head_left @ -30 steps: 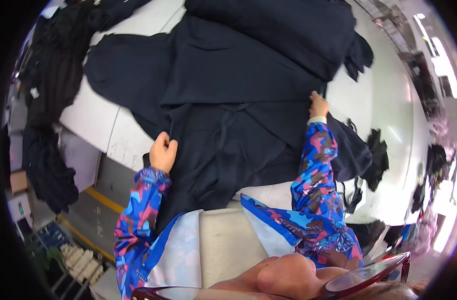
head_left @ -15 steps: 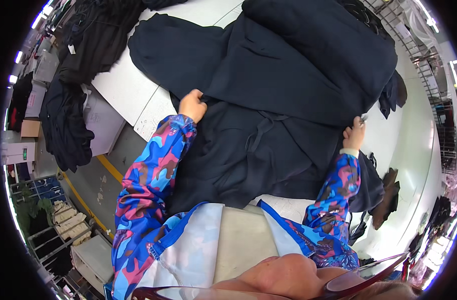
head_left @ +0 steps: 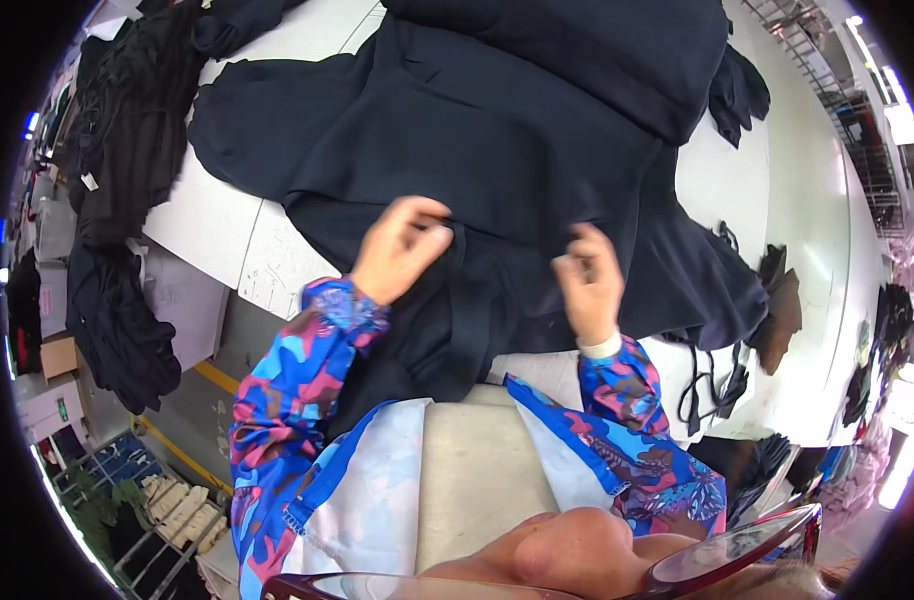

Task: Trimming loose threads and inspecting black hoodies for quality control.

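A large dark navy garment (head_left: 457, 150) lies spread over the white table, with a folded edge running across its middle. A narrow fabric tie (head_left: 465, 310) hangs down its front. At that edge is my left hand (head_left: 397, 255), thumb and forefinger curved together in a loose pinch on the cloth near the tie's top. To the right, my right hand (head_left: 592, 285) hovers over or just touches the garment. Its fingers are curled and partly blurred, and what they hold is hidden.
A thick dark fabric bundle (head_left: 577, 60) lies at the far side. Black garments (head_left: 127, 150) drape over the white table's (head_left: 267, 245) left edge. Dark straps (head_left: 712, 395) and a brown cloth piece (head_left: 780, 310) lie at right. A wire rack (head_left: 147, 500) stands lower left.
Both hands have left the garment's sides and come together near its middle. The cloth has shifted left, with its right part now spread out. A small metallic tip showed at my right hand earlier.
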### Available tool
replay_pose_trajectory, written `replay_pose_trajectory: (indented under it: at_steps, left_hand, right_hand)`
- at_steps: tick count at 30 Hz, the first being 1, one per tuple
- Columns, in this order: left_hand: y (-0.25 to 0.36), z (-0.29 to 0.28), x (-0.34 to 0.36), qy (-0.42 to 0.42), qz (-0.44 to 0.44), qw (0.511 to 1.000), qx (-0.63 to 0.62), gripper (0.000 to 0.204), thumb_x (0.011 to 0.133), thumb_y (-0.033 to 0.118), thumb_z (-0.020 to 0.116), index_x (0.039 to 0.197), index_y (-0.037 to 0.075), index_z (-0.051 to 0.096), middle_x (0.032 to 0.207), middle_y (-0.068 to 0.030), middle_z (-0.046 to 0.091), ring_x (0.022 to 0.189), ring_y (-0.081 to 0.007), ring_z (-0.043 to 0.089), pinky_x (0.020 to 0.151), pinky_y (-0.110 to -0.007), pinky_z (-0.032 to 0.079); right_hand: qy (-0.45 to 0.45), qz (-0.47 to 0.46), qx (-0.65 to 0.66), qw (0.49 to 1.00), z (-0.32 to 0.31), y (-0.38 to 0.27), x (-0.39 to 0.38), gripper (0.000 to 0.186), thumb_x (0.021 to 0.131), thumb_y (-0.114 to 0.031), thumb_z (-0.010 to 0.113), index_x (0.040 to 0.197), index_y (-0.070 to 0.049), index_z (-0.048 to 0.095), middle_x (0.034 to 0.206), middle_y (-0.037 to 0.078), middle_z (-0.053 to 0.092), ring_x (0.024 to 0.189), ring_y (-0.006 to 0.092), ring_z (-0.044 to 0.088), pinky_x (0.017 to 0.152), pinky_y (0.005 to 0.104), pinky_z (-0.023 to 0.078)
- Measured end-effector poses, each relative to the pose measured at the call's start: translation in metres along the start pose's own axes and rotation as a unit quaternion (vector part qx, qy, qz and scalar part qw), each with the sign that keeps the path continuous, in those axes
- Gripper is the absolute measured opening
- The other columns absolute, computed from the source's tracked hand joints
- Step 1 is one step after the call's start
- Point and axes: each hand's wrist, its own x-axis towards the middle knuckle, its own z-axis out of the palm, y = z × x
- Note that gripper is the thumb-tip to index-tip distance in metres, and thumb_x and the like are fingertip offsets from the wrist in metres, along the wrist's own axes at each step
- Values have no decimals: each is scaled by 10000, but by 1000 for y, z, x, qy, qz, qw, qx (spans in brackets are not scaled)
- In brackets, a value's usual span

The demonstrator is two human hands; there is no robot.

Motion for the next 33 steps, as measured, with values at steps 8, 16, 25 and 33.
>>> replay_pose_trajectory:
  at_steps: [8, 16, 25, 33]
  left_hand:
    - [-10, 39, -18, -117, -108, 920, -359, 391, 846, -10, 583, 1206, 20, 433, 1186, -79, 503, 1103, -151, 521, 956, -290, 419]
    - [-15, 49, -32, -158, -6, 921, -356, 604, 791, -58, 543, 1357, -12, 337, 1290, -109, 460, 1232, -183, 440, 1058, -328, 318]
    - [-4, 57, -38, 18, 108, 992, 65, 481, 805, -62, 530, 1270, 7, 432, 1073, -142, 612, 986, -246, 625, 840, -307, 490]
    - [5, 66, -40, 65, 250, 949, 182, 182, 769, -16, 605, 948, 9, 590, 901, -141, 594, 762, -315, 607, 641, -346, 493]
  right_hand:
    - [-149, -4, 87, 985, 48, -36, -39, 170, 717, -38, 740, 852, -41, 637, 1062, 179, 624, 719, 202, 641, 646, 251, 495]
    - [-95, 125, 199, 967, 58, -21, -45, 384, 785, -28, 705, 1127, 3, 532, 905, 77, 602, 817, 89, 577, 722, 227, 463]
    - [-80, -25, 30, 996, 42, -38, -31, 166, 718, 45, 674, 859, 11, 592, 923, 109, 612, 669, 156, 565, 589, 253, 449]
    - [-48, 112, 142, 982, 35, -42, -31, 242, 708, 46, 643, 919, -21, 546, 926, 31, 581, 582, 7, 370, 512, 183, 324]
